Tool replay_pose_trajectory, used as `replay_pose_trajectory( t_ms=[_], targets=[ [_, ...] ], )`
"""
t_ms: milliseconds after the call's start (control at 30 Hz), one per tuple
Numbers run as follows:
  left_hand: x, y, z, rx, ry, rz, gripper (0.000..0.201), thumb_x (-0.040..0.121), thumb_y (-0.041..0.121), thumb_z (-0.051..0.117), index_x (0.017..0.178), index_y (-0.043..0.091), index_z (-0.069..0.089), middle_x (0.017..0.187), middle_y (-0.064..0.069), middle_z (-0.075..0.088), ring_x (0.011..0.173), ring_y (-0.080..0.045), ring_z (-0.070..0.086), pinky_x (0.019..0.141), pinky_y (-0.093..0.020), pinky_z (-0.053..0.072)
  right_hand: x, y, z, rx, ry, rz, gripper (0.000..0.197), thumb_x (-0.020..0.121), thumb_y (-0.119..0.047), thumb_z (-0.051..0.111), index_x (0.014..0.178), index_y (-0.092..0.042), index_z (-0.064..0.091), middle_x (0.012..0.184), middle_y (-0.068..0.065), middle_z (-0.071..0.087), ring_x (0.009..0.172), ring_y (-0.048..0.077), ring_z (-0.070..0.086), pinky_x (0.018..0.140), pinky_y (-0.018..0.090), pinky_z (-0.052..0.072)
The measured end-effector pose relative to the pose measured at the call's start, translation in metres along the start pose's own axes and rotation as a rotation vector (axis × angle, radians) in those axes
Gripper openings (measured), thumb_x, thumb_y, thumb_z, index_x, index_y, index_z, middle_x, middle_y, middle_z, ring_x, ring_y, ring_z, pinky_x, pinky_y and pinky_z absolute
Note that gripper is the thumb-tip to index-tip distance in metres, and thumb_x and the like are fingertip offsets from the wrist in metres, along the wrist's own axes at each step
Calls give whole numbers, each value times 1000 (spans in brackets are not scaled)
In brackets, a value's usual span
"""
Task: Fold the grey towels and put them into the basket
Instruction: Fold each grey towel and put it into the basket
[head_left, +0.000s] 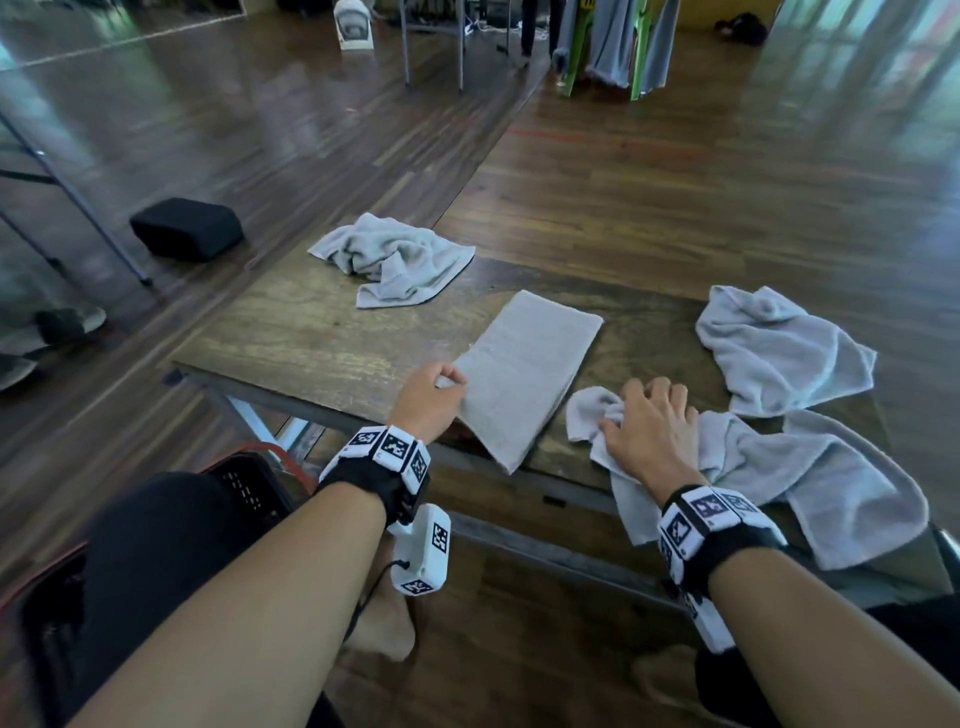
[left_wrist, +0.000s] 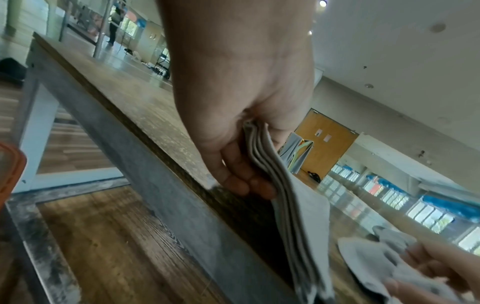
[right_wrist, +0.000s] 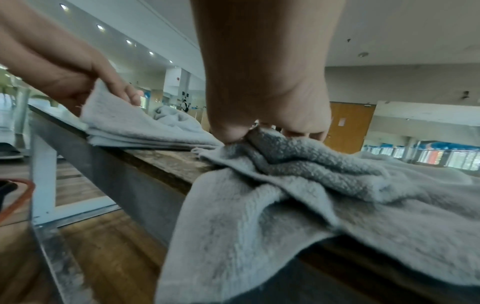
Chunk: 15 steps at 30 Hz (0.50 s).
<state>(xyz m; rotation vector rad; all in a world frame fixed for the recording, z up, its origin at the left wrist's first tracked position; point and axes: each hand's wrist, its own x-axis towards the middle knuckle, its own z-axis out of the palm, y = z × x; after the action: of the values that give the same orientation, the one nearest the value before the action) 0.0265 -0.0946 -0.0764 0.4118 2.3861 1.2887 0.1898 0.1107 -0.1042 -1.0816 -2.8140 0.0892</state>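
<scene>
Grey terry folded towel (head_left: 524, 371) runs lengthwise away from the person, near corner pinched in the left hand (head_left: 431, 397), basket (head_left: 249, 488) down at that side, while the right hand (head_left: 655, 421) bunches a crumpled towel (head_left: 810, 483).

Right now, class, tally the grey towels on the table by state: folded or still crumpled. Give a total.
Folded: 1, the folded towel pinched by the left hand.
Crumpled: 3, the far towel, right towel and near towel under the right hand.
Total: 4.

The basket (head_left: 244, 488) sits mostly hidden behind the left forearm, its inside unseen
</scene>
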Motion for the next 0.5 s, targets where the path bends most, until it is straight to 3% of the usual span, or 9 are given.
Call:
replay_pose_trajectory(
  t_ms=[100,167,267,367,433,500],
  targets=[
    [-6,4,6,-107,-61,-48,16,91,14,60,90,5,73,97,-5,69,90,-16,59,68,-24,42,-1,6,-8,-21,50,53,44,87,-30,63,125,-10,50,130,22,47,119,39,41,97,48,40],
    [-11,9,8,-190,-113,-81,20,90,15,60,93,3,75,97,-7,69,88,-15,60,68,-21,43,-5,4,-10,60,46,-70,53,84,-26,64,133,-12,48,138,18,41,125,38,36,102,49,39],
    [-16,15,11,-400,-190,-168,23,81,16,56,93,6,73,100,-20,72,91,-33,69,86,-39,55,-14,-5,-11,218,-173,-364,76,82,-34,69,149,-27,34,154,6,25,138,32,22,113,51,29],
    [-24,25,15,-500,-253,-157,32,80,-3,36,98,2,61,91,-24,69,80,-40,70,76,-41,54,-23,-15,-4,227,-288,-460,96,76,-53,75,154,-35,21,157,-3,14,141,24,13,117,50,21],
    [-24,31,19,-462,-277,-96,41,75,-13,32,102,2,59,96,-24,70,86,-41,71,78,-45,53,-24,-20,3,242,-251,-428,91,78,-55,74,153,-35,26,154,-2,21,140,25,17,117,48,23],
    [-21,31,19,-386,-253,-42,44,77,-18,33,103,5,60,101,-25,71,88,-40,72,83,-48,54,-20,-23,9,319,-159,-387,60,87,-46,69,141,-32,46,145,-1,38,133,27,29,112,46,30]
  ],
)
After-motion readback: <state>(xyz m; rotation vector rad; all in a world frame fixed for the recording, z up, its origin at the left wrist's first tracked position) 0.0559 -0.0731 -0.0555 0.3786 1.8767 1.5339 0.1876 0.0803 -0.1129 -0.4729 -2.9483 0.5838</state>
